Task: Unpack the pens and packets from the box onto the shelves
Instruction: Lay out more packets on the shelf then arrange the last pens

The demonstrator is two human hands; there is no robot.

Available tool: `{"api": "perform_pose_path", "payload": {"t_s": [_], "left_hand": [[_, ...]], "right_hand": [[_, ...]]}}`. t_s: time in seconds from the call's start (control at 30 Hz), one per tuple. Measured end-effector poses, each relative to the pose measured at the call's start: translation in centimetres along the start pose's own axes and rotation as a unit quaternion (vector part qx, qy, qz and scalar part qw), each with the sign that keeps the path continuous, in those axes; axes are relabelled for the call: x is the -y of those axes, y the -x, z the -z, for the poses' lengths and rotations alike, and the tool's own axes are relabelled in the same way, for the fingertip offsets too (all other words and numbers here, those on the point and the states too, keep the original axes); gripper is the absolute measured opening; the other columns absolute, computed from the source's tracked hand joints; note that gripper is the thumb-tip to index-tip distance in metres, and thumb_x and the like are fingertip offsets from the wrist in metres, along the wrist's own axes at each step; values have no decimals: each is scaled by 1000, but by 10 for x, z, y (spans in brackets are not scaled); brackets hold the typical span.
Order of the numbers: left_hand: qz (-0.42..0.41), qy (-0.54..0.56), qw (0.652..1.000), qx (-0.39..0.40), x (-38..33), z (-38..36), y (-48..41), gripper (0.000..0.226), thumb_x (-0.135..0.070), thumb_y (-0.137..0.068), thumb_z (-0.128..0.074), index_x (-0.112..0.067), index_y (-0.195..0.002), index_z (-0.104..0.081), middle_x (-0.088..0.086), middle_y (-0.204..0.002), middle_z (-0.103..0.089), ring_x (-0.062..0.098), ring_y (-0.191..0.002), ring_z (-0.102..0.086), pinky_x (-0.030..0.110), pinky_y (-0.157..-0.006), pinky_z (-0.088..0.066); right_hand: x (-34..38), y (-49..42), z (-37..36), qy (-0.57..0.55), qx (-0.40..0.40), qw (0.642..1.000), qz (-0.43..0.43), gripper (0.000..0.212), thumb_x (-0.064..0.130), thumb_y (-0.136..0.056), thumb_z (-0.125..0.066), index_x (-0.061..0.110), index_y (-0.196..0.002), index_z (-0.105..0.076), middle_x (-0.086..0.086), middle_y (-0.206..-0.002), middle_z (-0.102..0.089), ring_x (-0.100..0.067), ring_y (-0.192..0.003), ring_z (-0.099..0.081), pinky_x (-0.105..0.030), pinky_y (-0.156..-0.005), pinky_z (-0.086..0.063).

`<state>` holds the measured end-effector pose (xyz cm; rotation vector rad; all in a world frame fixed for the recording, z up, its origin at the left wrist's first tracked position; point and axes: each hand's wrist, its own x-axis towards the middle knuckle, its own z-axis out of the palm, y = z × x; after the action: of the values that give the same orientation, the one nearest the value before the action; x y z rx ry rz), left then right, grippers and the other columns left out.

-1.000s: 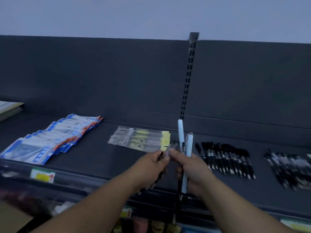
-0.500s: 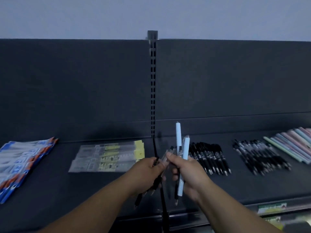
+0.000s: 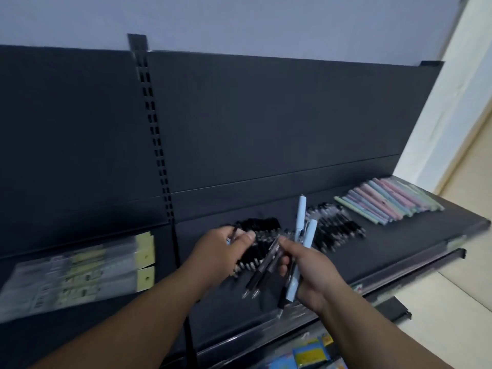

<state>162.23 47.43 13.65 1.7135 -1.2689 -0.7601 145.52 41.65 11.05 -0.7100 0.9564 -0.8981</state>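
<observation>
The right hand grips two long light blue pens and two black pens. The left hand, at their nine o'clock, is curled; holding what, I cannot tell.

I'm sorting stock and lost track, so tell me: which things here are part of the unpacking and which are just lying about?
Job: right hand gripping mixed pens; left hand; black piles; pastel pens; packets; shelf.
Lying about: colourful goods below; slotted rail.
</observation>
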Motion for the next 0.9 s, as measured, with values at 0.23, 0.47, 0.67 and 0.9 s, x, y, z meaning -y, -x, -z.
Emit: {"api": "perform_pose_path", "payload": {"t_s": [0.23,0.47,0.67,0.9], "left_hand": [[-10,7,990,137,-63,-121,-12,14,-30,-83,-73,-18,-89,-73,-5,-79,-73,3,-72,-63,18,-75,-48],[84,71,993,32,-93,-197,-39,17,-32,-83,-72,-18,-92,-69,-6,-77,-70,-3,-54,-55,19,-52,-38],[104,76,991,-25,-88,-204,-63,18,-37,-80,-74,-21,-85,-67,-6,-91,-71,7,-82,-63,21,-59,-43],[103,-53,991,-70,-77,-207,-120,24,-43,-80,-69,-21,-87,-63,-5,-88,-66,12,-81,-63,26,-71,-50]], "right_hand": [[67,-12,97,-1,34,999,9,9,10,-85,-71,3,-84,-65,-4,-58,-57,-8,-44,-49,-19,-40,-43],[118,-44,179,79,-2,996,48,19,16,-81,-77,5,-84,-61,1,-51,-52,-10,-42,-45,-22,-41,-41],[132,-73,190,161,10,986,37,26,28,-81,-77,9,-78,-61,0,-50,-52,-11,-42,-46,-22,-40,-42],[139,-117,172,295,-10,953,71,26,28,-84,-75,9,-81,-57,0,-48,-54,-10,-37,-48,-19,-41,-43]]}}
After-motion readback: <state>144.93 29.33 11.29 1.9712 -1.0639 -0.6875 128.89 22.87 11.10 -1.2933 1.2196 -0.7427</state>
